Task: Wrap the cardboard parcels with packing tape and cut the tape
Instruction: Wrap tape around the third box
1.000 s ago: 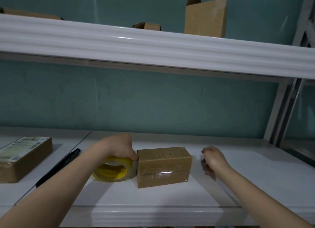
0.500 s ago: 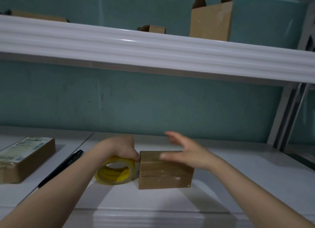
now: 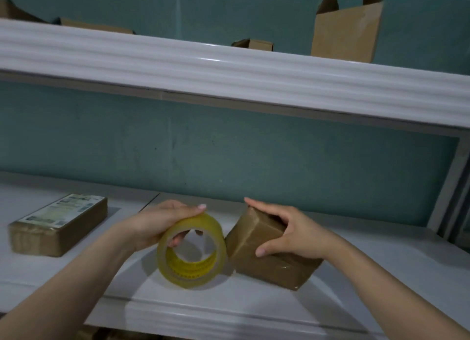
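Observation:
A small brown cardboard parcel with tape on it is tilted up on the white shelf, its left end raised. My right hand grips it from above, fingers over the far side and thumb on the near face. A roll of clear packing tape with a yellow core stands on edge just left of the parcel, touching it. My left hand holds the roll, fingers over its top and thumb inside the core.
A flat brown parcel with a printed label lies at the left of the shelf. The upper shelf carries an open cardboard box and smaller boxes. A teal wall stands behind.
My right hand came from the right, went over the parcel and took hold of it, tipping it up. My left hand lifted the tape roll onto its edge. The view shifted right.

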`<state>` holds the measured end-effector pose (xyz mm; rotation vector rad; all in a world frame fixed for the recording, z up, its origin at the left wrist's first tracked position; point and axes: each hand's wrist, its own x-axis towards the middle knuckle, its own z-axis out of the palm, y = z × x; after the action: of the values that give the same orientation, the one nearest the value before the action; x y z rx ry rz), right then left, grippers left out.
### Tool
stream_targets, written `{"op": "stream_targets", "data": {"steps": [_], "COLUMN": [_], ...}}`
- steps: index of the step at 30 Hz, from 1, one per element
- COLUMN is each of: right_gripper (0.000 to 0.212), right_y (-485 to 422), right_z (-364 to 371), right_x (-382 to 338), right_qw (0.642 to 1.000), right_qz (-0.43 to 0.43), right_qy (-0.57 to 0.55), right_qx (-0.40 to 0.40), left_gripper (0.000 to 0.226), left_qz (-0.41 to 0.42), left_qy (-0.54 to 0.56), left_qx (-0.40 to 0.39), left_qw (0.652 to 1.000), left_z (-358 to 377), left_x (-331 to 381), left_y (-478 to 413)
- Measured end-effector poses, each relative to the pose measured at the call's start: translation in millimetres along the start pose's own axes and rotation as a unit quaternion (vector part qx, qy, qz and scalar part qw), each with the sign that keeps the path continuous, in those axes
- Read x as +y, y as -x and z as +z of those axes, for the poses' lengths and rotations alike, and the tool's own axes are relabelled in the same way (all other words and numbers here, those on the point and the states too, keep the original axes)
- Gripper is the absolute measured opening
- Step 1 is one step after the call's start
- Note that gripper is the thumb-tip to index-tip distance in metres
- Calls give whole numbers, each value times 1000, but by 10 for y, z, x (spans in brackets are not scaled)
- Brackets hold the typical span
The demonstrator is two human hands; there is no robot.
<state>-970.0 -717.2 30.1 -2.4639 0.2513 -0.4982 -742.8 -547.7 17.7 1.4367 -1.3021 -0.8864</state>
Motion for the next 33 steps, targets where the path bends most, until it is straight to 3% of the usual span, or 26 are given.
{"op": "stream_targets", "data": {"steps": [4,7,9,12,15,17,21,24,26,27,33], "right_gripper": [91,93,90,78,69,75,92,101,103,104,108], "right_y": [104,141,147,160,196,257,399,355,260,217,-56], "right_z": [-3,127,240,358,410,395,7,-282,-300,-281,-128], "right_x": [67,121,171,254,322,332,163,-220,-385,-444,-593], "right_qw": [990,960,929,890,867,864,939,997,963,937,906], "right_qz": [-14,-27,-28,-9,22,62,76,38,25,25,35], "right_qy": [-123,-248,-334,-416,-454,-463,-311,6,261,329,399], "right_qx": [67,128,157,185,205,185,126,62,-67,-111,-139], "left_gripper": [72,64,62,59,60,60,59,62,66,67,63], "left_qz": [15,-13,-32,-40,-44,-42,-48,-51,-49,-48,-44], "left_qy": [-164,-216,-211,-196,-205,-226,-247,-256,-257,-253,-227], "left_qx": [54,14,-22,-10,-1,-1,-15,-16,-20,-21,-16], "left_qw": [985,976,977,980,978,973,968,965,965,966,973], "left_z": [-26,145,252,349,440,486,509,527,528,525,512], "left_x": [154,232,245,260,295,340,397,393,392,386,367], "left_y": [19,-33,-87,-165,-286,-372,-476,-521,-527,-528,-513]}}
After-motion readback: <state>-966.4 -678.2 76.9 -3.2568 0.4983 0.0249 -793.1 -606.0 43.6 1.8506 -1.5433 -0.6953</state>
